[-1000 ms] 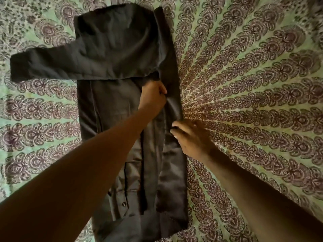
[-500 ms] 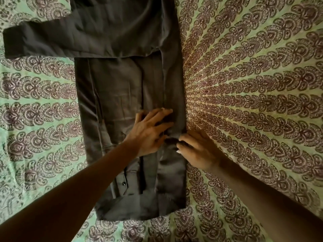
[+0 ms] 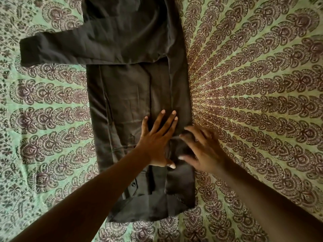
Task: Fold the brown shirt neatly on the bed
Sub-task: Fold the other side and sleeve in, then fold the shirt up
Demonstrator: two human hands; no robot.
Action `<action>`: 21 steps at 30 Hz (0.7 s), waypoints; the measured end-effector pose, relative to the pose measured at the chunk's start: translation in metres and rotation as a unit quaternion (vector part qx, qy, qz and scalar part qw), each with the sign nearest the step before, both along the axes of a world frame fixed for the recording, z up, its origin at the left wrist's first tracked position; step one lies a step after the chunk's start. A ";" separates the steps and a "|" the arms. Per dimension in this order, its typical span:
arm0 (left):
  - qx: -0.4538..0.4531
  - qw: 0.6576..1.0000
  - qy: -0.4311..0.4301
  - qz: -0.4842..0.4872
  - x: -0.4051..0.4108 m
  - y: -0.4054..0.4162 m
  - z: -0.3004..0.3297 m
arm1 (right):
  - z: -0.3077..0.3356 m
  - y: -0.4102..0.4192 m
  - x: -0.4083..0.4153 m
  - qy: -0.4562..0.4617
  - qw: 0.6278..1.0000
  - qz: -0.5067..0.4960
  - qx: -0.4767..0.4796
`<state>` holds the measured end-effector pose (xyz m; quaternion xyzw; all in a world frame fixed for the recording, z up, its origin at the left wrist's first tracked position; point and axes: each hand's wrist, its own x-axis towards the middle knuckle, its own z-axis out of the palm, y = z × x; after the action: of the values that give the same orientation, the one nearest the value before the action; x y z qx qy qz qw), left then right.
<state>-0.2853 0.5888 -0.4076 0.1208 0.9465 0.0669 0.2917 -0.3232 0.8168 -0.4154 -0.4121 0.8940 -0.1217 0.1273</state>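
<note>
The brown shirt (image 3: 125,95) lies flat on the bed, its right side folded inward in a long strip and one sleeve (image 3: 57,49) stretched out to the left across the top. My left hand (image 3: 157,138) presses flat on the shirt's middle with fingers spread and straight. My right hand (image 3: 202,149) lies on the folded right strip beside it, fingers loosely bent and blurred, touching the cloth. Buttons show near the hem below my left wrist.
A green bedsheet (image 3: 253,102) with a dark purple radiating paisley print covers the whole bed around the shirt. Nothing else lies on it.
My left hand came down from the upper fold, opened and now presses flat on the shirt's middle. My right hand slid down along the right strip. The view shifted downward.
</note>
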 end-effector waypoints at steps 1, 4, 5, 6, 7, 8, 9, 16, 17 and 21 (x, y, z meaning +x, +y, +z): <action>0.002 1.000 0.007 0.008 -0.001 -0.001 -0.002 | -0.002 -0.008 -0.012 0.014 0.999 -0.023 -0.020; 0.018 0.996 0.029 0.081 -0.011 -0.009 -0.007 | -0.009 -0.031 -0.055 0.030 0.997 -0.052 -0.039; 0.025 0.993 0.041 0.110 -0.016 -0.014 -0.008 | -0.012 -0.038 -0.071 0.036 0.997 -0.054 -0.038; 0.033 0.990 0.053 0.130 -0.023 -0.019 -0.010 | -0.015 -0.046 -0.088 0.047 0.997 -0.055 -0.036; 0.042 0.987 0.064 0.138 -0.031 -0.024 -0.011 | -0.017 -0.055 -0.104 0.058 0.996 -0.058 -0.034; 0.048 0.987 0.077 0.136 -0.042 -0.029 -0.012 | -0.018 -0.064 -0.120 0.067 0.995 -0.061 -0.030; 0.045 0.987 0.090 0.126 -0.055 -0.033 -0.013 | -0.018 -0.073 -0.135 0.074 0.995 -0.063 -0.023; -0.004 0.987 0.151 0.060 -0.134 -0.067 -0.003 | -0.007 -0.114 -0.186 0.065 0.994 -0.079 0.026; 0.006 0.979 0.194 0.068 -0.140 -0.078 0.001 | -0.007 -0.117 -0.186 0.059 0.994 -0.086 0.036; 0.020 0.928 0.297 0.222 -0.171 -0.145 0.013 | -0.015 -0.124 -0.179 0.069 0.989 -0.129 0.039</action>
<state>-0.4566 0.4441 -0.3946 -0.0721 0.9909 0.1103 -0.0279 -0.5021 0.6929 -0.4307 -0.2958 0.9502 -0.0737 0.0641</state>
